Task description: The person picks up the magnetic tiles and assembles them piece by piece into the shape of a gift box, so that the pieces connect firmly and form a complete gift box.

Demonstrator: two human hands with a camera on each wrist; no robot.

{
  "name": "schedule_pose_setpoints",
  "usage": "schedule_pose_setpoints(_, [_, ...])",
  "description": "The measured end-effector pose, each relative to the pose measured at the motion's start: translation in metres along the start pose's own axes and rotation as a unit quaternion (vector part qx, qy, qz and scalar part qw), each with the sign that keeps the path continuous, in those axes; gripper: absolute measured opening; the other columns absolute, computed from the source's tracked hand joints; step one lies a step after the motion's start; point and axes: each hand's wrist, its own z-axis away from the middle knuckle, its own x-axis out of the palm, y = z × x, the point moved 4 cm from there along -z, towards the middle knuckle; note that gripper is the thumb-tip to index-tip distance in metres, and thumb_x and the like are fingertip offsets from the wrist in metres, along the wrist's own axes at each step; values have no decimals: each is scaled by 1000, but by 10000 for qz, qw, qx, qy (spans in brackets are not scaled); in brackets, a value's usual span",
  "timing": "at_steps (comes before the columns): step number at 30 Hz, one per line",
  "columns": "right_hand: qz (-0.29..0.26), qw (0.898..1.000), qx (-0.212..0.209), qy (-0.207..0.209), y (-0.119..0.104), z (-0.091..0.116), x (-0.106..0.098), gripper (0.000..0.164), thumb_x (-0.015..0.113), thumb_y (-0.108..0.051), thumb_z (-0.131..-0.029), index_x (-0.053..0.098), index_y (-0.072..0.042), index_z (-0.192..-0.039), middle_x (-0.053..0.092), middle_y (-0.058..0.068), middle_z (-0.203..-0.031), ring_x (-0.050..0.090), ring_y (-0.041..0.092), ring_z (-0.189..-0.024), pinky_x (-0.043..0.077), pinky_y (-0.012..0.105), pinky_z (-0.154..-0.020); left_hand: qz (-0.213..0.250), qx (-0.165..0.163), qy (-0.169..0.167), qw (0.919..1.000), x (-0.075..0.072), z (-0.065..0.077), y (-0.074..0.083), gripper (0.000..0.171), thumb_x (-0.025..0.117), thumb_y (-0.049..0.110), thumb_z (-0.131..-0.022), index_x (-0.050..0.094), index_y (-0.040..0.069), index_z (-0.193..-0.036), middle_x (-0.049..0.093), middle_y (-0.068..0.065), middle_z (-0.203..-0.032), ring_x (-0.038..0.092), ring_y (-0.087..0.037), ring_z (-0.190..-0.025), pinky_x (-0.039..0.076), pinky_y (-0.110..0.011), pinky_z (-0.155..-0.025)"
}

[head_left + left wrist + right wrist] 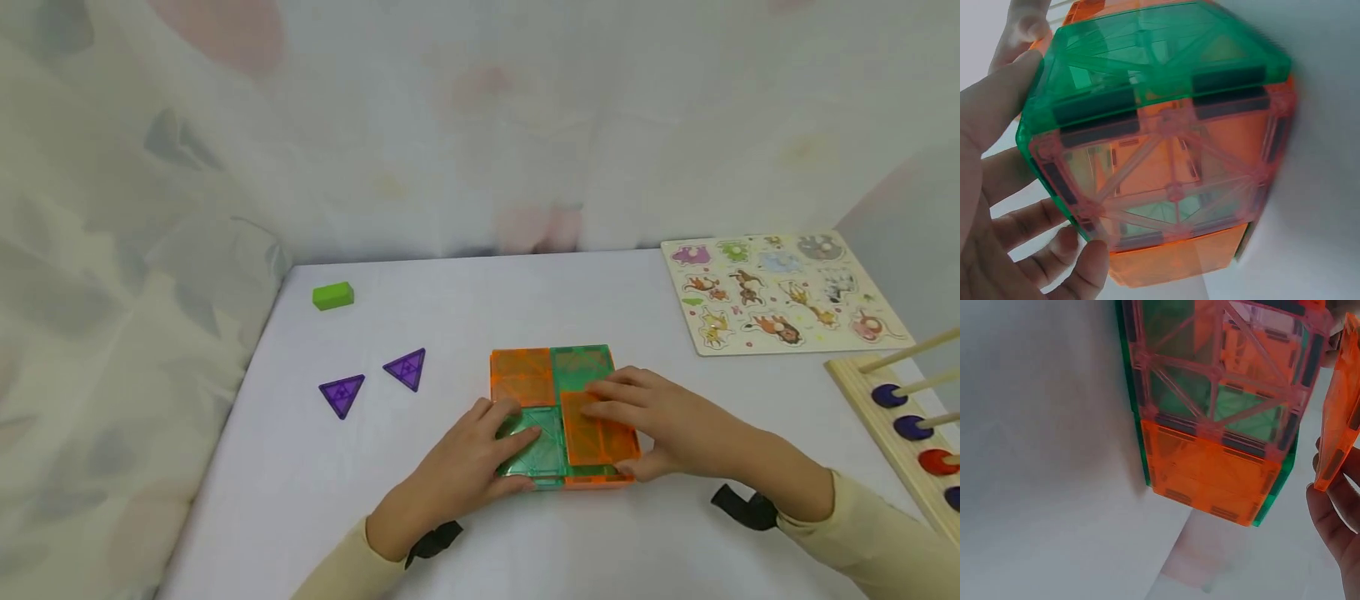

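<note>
A low box of see-through magnetic tiles (522,377) stands on the table, with orange and green squares on top and a pinkish pane (1175,181) in one side. My left hand (472,454) holds the green square tile (551,450) at the box's near left, fingers bent over it and thumb by the near edge. In my right hand (667,417) is an orange square tile (588,433), gripped by its right side above the near right of the box. The right wrist view shows this orange tile (1338,419) tilted and apart from the box wall.
Two purple triangle tiles (342,395) and a green block (333,296) lie to the left. An animal puzzle board (738,337) is at the back right. Below it stands a wooden peg rack (862,392) with blue and red rings. Cloth hangs behind and at the left.
</note>
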Motion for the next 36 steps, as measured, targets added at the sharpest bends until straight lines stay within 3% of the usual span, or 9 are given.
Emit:
schedule_pose_setpoints(6, [82,9995,-238,188,-5,5,8,66,82,-34,-70,58,-15,-129,59,-1,-128,49,17,-114,51,36,-87,156,-103,53,9998,4,4,-1,56,63,55,-85,62,22,-130,46,-4,-130,40,-15,-94,42,-25,-81])
schedule_pose_setpoints(11, [249,9994,-155,178,-6,7,12,73,83,-38,-70,56,-16,-134,59,-3,-128,50,16,-116,45,36,-93,285,-139,89,9995,5,7,-2,57,63,54,-86,60,20,-132,44,-4,-130,41,-15,-96,43,-25,-82])
schedule_pose_setpoints(21, [-13,9997,15,228,-5,15,19,54,77,-44,-78,63,-16,-122,60,-3,-129,50,19,-119,32,31,-102,545,-278,-5,9981,5,13,-4,59,65,51,-85,59,17,-133,43,-5,-135,43,-15,-104,46,-25,-86])
schedule_pose_setpoints(26, [-163,9993,211,273,-3,24,23,48,74,-45,-79,64,-20,-119,56,-2,-134,45,21,-124,23,21,-108,711,-204,104,9972,6,15,-5,59,66,50,-85,59,16,-132,42,-6,-136,43,-16,-107,48,-25,-84])
schedule_pose_setpoints(30, [-257,9980,506,278,-2,32,29,50,74,-44,-79,63,-23,-123,52,-3,-137,40,18,-128,25,16,-109,831,-98,203,9963,6,18,-7,63,72,47,-81,58,15,-133,41,-8,-136,44,-16,-109,49,-24,-82])
schedule_pose_setpoints(36, [-516,9953,619,533,-2,40,35,50,75,-37,-79,63,-20,-125,51,3,-139,38,19,-131,20,11,-112,975,55,539,9938,9,24,-7,68,80,39,-75,57,14,-134,43,-9,-133,43,-14,-103,46,-20,-78])
